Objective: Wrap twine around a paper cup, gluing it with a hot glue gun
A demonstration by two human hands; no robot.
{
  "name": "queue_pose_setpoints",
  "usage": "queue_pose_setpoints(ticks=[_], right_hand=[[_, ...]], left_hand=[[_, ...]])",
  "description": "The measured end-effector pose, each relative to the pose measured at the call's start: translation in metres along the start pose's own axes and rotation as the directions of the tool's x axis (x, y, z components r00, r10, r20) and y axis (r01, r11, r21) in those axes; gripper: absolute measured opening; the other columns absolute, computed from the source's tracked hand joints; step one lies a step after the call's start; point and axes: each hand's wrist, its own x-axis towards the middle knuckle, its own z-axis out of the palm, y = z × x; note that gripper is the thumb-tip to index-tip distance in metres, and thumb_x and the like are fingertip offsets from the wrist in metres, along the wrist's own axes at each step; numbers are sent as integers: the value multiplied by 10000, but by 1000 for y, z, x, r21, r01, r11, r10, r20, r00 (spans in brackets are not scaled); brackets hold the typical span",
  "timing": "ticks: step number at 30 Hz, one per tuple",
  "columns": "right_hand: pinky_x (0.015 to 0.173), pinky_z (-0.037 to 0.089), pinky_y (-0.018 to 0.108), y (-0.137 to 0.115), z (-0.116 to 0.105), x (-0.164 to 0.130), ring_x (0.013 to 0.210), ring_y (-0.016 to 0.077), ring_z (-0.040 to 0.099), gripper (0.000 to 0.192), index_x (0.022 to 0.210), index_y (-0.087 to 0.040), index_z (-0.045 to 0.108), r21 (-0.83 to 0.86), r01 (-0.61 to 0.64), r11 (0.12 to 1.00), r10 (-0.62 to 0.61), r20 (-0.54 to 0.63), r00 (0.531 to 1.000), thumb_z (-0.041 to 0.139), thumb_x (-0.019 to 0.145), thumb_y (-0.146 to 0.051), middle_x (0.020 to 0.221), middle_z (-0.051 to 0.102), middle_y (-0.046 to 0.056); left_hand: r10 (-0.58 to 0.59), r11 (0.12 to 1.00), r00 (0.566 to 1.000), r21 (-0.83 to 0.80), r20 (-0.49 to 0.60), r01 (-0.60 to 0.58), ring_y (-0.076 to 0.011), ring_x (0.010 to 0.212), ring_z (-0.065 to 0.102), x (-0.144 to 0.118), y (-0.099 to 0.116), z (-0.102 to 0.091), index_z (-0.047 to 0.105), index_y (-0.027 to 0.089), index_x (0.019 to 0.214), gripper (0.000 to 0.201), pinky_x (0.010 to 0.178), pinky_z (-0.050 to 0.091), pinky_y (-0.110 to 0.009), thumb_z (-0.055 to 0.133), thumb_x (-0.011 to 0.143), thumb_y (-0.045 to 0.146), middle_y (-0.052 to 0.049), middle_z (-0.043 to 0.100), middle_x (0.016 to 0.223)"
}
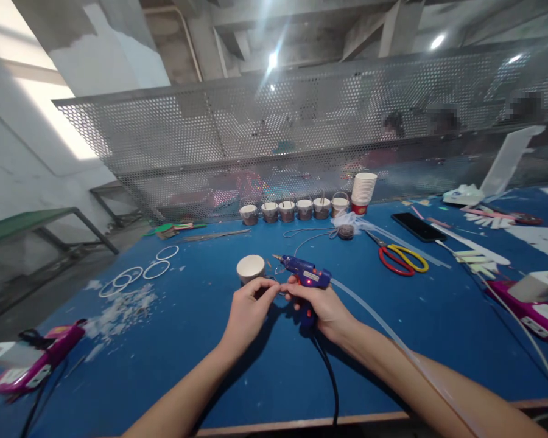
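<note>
Closest to the camera, the left hand is pinched on something tiny at its fingertips, can't tell what, right against the right hand, which is wrapped around a blue glue gun in the middle of the blue table. The gun's nozzle points left at a paper cup just past the left fingers. Further right are scissors and a phone, well clear of both hands.
</note>
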Motion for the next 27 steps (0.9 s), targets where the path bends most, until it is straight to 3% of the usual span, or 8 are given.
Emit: queue_pose_setpoints(ticks=[4, 11, 16, 19, 22, 24, 27], right_hand=[[463, 387, 191, -2, 0, 1, 613, 124, 613, 236, 678, -158, 695, 72, -43, 996, 43, -4, 999, 817, 498, -249, 685, 693, 28], [480, 405, 193, -3, -2, 1, 604, 118, 609, 214, 671, -163, 687, 47, -7, 999, 7, 3, 1000, 810, 519, -248, 635, 668, 6], [490, 419, 206, -3, -1, -2, 612, 129, 618, 211, 689, -175, 682, 60, -4, 998, 2, 39, 999, 798, 532, -254, 669, 688, 17], [517, 434, 210, -2, -2, -2, 652, 132, 633, 242, 735, -174, 672, 79, 9, 997, -14, 68, 998, 798, 554, -273, 785, 737, 53], [523, 429, 210, -3, -4, 0, 670, 135, 639, 252, 751, -174, 662, 68, 36, 997, -40, 57, 998, 797, 568, -281, 810, 744, 59], [517, 425, 212, -3, -7, 3, 663, 135, 637, 246, 742, -173, 659, 65, 49, 997, -51, 40, 998, 795, 568, -281, 792, 741, 56], [504, 423, 209, -4, -10, 6, 645, 129, 624, 242, 729, -170, 664, 72, 44, 996, -45, 13, 999, 799, 554, -269, 767, 734, 50]], left_hand=[[-89, 993, 996, -75, 24, 90, -107, 524, 521, 0, 3, -1, 670, 158, 670, 225, 549, 450, -223, 629, 754, 363, 12, 619, 579], [-51, 992, 997, -110, 55, 56, -134, 641, 599, 2, -6, 1, 723, 166, 842, 227, 620, 484, -250, 680, 719, 352, -34, 704, 766], [-56, 992, 998, -112, 39, 60, -139, 618, 582, 3, -4, 1, 704, 160, 706, 190, 609, 474, -257, 705, 693, 350, -26, 678, 669], [-74, 986, 995, -153, -63, 63, -115, 544, 529, 7, -1, -8, 648, 157, 685, 200, 578, 449, -242, 683, 709, 353, 19, 590, 556], [4, 993, 973, -112, -231, -30, -107, 551, 520, 18, 2, -32, 613, 168, 723, 180, 588, 442, -230, 641, 759, 342, 33, 571, 567], [92, 985, 919, -99, -384, -140, -98, 540, 504, 28, 3, -57, 584, 185, 755, 153, 551, 420, -214, 627, 779, 329, 40, 572, 602], [149, 972, 798, -63, -584, -227, -92, 491, 454, 39, 0, -106, 505, 194, 689, 189, 485, 388, -204, 582, 817, 310, 60, 487, 559]])
